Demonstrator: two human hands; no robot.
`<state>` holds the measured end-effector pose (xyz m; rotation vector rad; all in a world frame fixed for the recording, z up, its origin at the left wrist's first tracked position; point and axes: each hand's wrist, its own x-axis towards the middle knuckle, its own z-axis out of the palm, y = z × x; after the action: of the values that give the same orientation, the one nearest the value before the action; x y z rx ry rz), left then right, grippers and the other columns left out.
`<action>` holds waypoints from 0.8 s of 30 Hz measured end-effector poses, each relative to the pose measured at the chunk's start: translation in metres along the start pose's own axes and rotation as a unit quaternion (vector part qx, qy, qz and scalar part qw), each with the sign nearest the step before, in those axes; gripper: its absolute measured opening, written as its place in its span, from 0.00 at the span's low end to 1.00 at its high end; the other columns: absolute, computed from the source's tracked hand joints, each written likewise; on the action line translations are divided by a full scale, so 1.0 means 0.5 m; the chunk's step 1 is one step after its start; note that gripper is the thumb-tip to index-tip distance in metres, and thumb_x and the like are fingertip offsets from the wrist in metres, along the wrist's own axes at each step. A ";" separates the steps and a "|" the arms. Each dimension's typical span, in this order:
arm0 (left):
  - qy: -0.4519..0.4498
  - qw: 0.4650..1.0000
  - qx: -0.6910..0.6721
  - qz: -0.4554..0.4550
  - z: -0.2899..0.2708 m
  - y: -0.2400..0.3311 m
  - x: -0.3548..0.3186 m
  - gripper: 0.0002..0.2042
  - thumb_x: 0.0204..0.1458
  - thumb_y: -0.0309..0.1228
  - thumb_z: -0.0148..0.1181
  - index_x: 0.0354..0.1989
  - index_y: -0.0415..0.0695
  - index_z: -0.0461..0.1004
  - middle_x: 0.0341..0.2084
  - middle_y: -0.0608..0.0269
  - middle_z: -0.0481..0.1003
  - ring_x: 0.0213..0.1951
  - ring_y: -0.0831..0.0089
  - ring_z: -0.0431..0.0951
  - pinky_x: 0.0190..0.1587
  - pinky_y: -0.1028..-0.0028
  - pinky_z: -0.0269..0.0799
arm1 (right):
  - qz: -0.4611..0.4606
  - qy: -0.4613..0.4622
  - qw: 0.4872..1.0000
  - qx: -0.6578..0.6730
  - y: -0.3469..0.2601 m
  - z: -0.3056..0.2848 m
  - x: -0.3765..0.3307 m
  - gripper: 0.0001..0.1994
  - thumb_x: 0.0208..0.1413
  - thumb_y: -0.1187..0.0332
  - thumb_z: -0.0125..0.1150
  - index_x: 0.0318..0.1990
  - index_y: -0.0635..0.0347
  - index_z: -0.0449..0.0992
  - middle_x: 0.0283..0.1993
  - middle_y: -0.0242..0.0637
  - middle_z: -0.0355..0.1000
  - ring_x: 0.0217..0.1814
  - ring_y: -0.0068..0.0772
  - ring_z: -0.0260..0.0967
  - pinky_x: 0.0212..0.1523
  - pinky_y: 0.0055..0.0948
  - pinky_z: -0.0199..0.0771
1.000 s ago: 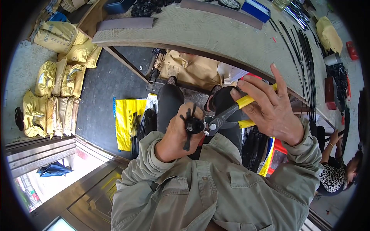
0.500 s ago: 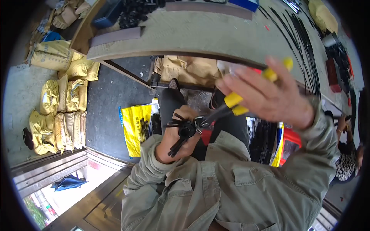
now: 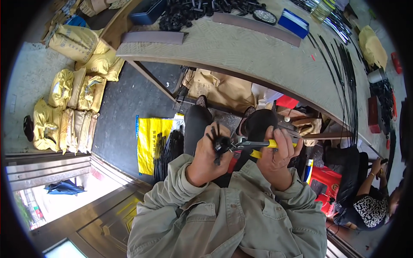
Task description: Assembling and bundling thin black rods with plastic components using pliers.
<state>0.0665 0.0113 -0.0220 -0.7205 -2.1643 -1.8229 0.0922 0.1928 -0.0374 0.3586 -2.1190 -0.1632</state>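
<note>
My left hand (image 3: 202,161) is closed around a black round hub with thin ribs (image 3: 222,144), which looks like part of an umbrella frame. Its open end faces up, and several rib ends stick out around it. In my right hand (image 3: 277,161) are pliers with yellow handles (image 3: 254,144); my fingers wrap the grips. The jaws reach the right side of the hub, where a bit of thin wire seems to show. Whether they bite on it is too small to tell. Both hands are above my lap.
Ahead stands a workbench (image 3: 206,47) with black parts, a blue box (image 3: 294,23) and long black rods (image 3: 344,77). A yellow bag (image 3: 150,144) with black ribs lies left of my legs. Filled sacks (image 3: 77,129) line the left. A red plastic stool (image 3: 325,185) and another person (image 3: 370,206) are at right.
My right hand has come down and inward with the pliers from its raised, turned pose, and the jaws are still by the hub. The view has shifted, showing more of the bench and the other person.
</note>
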 end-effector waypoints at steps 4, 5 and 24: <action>0.017 0.999 -0.008 0.044 0.002 -0.005 -0.002 0.21 0.36 0.15 0.54 0.42 0.39 0.59 0.30 0.53 0.66 0.29 0.56 0.70 0.31 0.67 0.67 | -0.018 -0.089 0.984 0.154 0.041 -0.036 0.020 0.10 0.45 0.77 0.60 0.33 0.61 0.64 0.47 0.42 0.65 0.47 0.42 0.65 0.47 0.46 0.64; 0.004 0.999 0.006 0.048 0.000 -0.004 -0.004 0.23 0.36 0.16 0.54 0.45 0.39 0.59 0.30 0.54 0.67 0.30 0.56 0.71 0.32 0.68 0.67 | -0.056 -0.168 0.962 0.207 0.069 -0.062 0.054 0.10 0.47 0.77 0.59 0.36 0.62 0.64 0.46 0.42 0.65 0.45 0.42 0.66 0.44 0.45 0.65; -0.190 0.973 -0.130 -0.020 -0.038 -0.001 0.002 0.31 0.25 0.37 0.75 0.40 0.36 0.72 0.28 0.57 0.75 0.25 0.65 0.74 0.26 0.73 0.67 | -0.064 -0.391 0.839 0.374 0.153 -0.120 0.065 0.27 0.51 0.69 0.60 0.56 0.66 0.55 0.42 0.43 0.69 0.29 0.30 0.73 0.32 0.29 0.72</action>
<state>0.0627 -0.0068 -0.0180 -1.1776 -2.1878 -2.1660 0.1115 0.2564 0.0407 1.0349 -2.9127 0.5652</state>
